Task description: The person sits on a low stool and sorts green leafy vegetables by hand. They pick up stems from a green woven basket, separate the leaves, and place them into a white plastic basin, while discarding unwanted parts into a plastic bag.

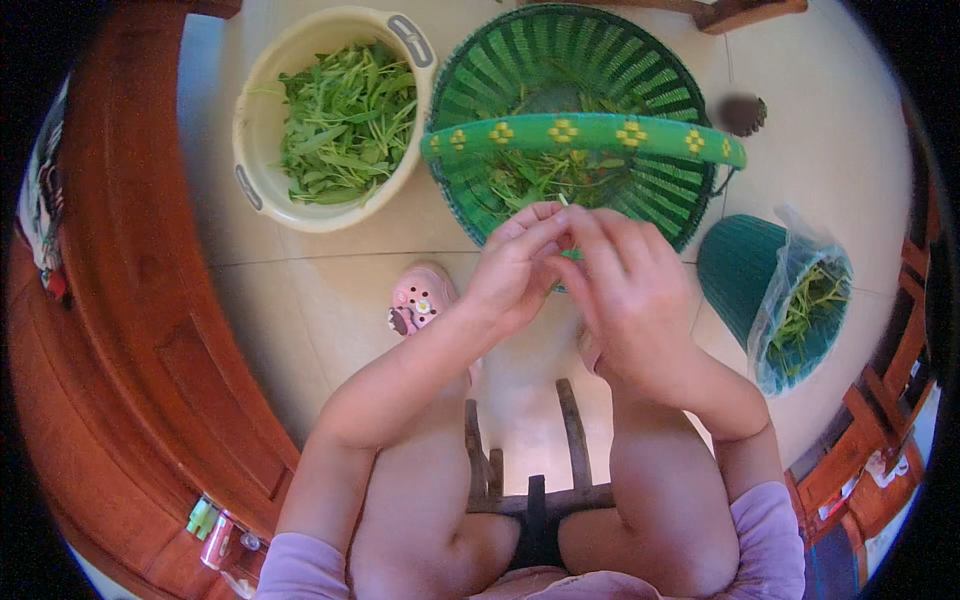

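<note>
My left hand (517, 266) and my right hand (630, 289) meet at the fingertips over the near rim of a green woven basket (660, 202). Between them they pinch a green plant stem (564, 199); its pale end shows above the fingers and a bit of leaf below. The rest of it is hidden by my hands. Loose leafy greens (532, 176) lie in the basket, under its green handle (600, 129) with yellow flower patterns. At the upper left, a cream plastic tub (251, 135) holds a heap of picked green leaves (345, 124).
A dark green bin (739, 262) with a clear plastic liner lies tilted at the right, with stems (806, 307) inside. A pink clog (424, 296) is on the tiled floor below the basket. Wooden furniture (150, 300) runs along the left, with a can (217, 538) on it.
</note>
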The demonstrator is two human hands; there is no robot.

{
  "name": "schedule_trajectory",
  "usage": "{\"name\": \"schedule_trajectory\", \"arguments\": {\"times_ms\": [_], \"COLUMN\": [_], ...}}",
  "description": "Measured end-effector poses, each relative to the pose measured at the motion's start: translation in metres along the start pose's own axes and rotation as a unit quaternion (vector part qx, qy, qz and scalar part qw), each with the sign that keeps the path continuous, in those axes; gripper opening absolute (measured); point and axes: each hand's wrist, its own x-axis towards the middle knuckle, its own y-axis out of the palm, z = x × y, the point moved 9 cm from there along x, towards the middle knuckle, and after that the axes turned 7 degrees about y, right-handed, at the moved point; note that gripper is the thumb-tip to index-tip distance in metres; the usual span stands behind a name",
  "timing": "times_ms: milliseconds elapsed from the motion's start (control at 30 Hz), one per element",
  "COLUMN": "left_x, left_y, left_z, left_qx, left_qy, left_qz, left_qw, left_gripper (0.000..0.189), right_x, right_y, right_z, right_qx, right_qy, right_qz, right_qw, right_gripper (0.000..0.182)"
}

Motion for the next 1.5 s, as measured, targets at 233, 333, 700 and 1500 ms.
{"name": "schedule_trajectory", "arguments": {"times_ms": [233,333,700,1500], "left_x": [-0.009,-0.004,0.097,0.010], "left_y": [0.020,0.025,-0.004,0.025], "left_z": [0.048,0.060,-0.038,-0.007], "left_qx": [0.053,0.125,0.870,0.195], "left_qy": [-0.015,-0.030,0.266,-0.086], "left_qz": [0.088,0.106,-0.039,0.068], "left_qw": [0.995,0.986,0.412,0.975], "left_gripper": [0.018,0.029,0.014,0.012], "right_x": [-0.057,-0.066,-0.118,-0.019], "right_y": [-0.004,-0.048,-0.166,0.026], "right_z": [-0.081,-0.093,-0.158,-0.108], "right_qx": [0.218,0.111,-0.513,0.532], "right_qy": [0.223,0.189,0.270,0.376], "right_qz": [0.013,-0.047,-0.089,0.125], "right_qw": [0.950,0.974,0.810,0.748], "right_gripper": [0.018,0.022,0.018,0.024]}}
